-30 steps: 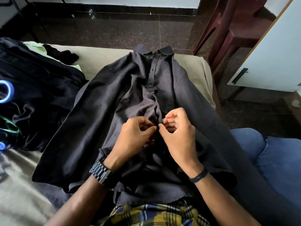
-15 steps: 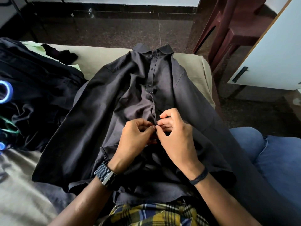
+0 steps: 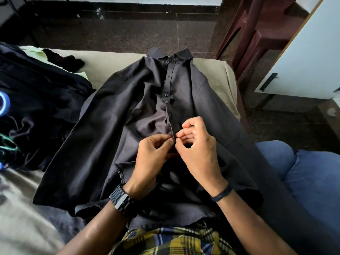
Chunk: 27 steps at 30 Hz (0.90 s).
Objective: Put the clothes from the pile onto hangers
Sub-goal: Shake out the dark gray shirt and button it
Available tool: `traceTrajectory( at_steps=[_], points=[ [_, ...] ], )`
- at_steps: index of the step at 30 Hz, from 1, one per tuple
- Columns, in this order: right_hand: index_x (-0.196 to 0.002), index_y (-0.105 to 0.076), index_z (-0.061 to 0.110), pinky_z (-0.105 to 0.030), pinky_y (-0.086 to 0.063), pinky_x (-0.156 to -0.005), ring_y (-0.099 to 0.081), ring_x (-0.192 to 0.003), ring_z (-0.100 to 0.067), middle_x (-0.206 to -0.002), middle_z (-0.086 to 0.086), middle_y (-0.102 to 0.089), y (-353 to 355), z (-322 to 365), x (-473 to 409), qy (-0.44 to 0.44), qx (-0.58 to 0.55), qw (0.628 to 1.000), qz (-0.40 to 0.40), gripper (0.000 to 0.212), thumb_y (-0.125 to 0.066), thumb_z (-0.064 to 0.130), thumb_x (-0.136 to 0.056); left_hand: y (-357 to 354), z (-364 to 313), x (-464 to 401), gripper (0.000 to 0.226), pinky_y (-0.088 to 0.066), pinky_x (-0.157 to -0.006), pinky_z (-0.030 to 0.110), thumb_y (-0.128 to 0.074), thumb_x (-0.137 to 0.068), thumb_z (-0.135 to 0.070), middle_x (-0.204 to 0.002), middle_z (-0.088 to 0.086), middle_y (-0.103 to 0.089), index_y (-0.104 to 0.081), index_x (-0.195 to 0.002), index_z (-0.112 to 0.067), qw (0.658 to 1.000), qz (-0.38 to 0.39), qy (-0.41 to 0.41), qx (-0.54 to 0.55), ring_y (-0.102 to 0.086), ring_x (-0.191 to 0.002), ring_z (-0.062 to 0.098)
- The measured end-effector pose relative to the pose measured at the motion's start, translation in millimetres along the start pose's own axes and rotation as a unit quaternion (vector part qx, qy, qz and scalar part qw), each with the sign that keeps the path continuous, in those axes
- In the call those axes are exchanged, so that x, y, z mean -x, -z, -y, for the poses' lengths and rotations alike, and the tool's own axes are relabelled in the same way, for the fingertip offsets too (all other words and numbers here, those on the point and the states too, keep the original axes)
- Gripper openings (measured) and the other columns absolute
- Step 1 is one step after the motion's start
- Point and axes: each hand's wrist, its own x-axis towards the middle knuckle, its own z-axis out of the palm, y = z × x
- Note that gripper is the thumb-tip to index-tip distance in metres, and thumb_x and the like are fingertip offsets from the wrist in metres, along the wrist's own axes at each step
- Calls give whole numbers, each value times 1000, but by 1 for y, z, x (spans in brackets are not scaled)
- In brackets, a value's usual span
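A dark grey button-up shirt [image 3: 114,126] lies spread front-up on the bed, collar at the far end, its upper buttons closed. My left hand [image 3: 152,159] pinches the left edge of the button strip near the shirt's middle. My right hand [image 3: 196,150] pinches the right edge at the same spot, fingertips almost meeting the left hand's. A pile of dark clothes [image 3: 36,100] lies at the left, with blue and green hangers [image 3: 5,144] partly showing at the frame's left edge.
The bed has a beige sheet [image 3: 110,65]. A dark red plastic chair [image 3: 257,30] and a white cabinet door [image 3: 303,57] stand at the right, past the bed. My jeans-clad knee [image 3: 303,172] is at the right. Dark stone floor lies beyond.
Both hands stay at the same spot on the button strip with small finger shifts. One more closed button now shows just above my fingertips.
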Motion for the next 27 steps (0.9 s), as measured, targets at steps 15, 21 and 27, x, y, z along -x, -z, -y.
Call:
traceTrajectory(
  at_steps=[15,21,27],
  points=[
    [-91,-41,21,-24,-53,-68,-62,-64,-15,-72,1,-63,11,1,-14,-106,-131,984,50,43,-67,-10,-76,20,-2,-19,19,-42,-64,34,-61,-91,-13,-72,11,-63,-67,-74,-15,979,60,-95,-172,-52,-68,21],
    [-93,-47,12,-32,-53,-73,-61,-63,-12,-68,-3,-60,10,-7,-19,-245,-300,920,64,32,-67,-10,-79,28,-18,-34,19,-45,-59,36,-54,-96,-13,-67,2,-55,-53,-79,-22,935,150,-102,-304,-48,-60,17],
    [-90,-48,18,-14,-40,-63,-47,-66,-4,-78,8,-51,8,-3,11,-44,117,987,105,44,-84,24,-67,34,-10,-35,18,-44,-61,35,-52,-97,-12,-66,3,-54,-50,-82,-22,927,174,-98,-318,-50,-61,17]
  ],
)
